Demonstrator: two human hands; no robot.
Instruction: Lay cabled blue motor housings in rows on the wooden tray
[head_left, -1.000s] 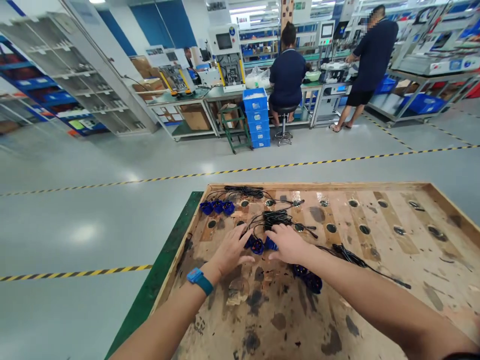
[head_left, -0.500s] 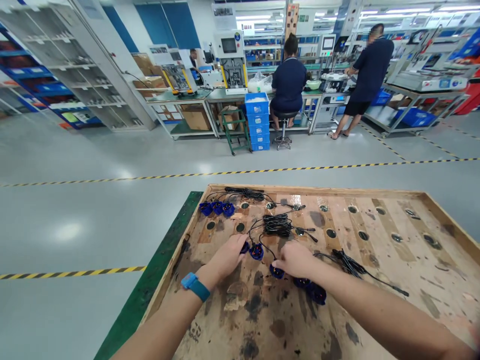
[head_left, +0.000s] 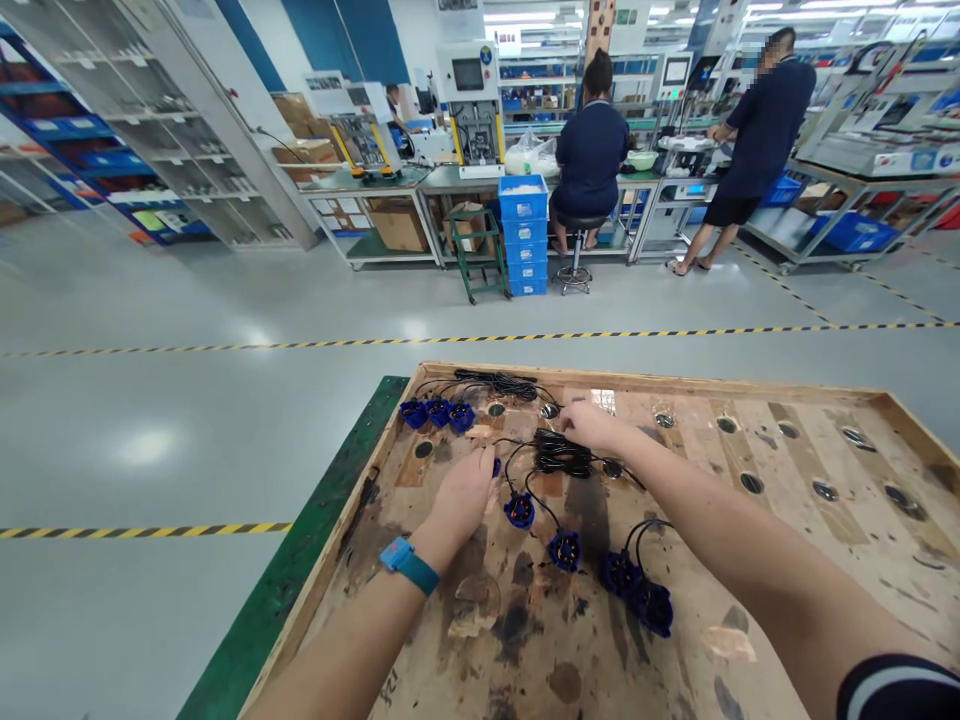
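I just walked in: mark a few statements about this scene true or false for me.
1. The left hand is at a mostly hidden blue part. True.
2. The right hand is outside the tray. False: it is over it, by a black cable bundle.
3. Three blue parts sit in the tray's far left corner. True.
4. The blue wristband is on the right wrist. False: it is on the left.
5. Blue crates stand stacked beside a seated person. True.
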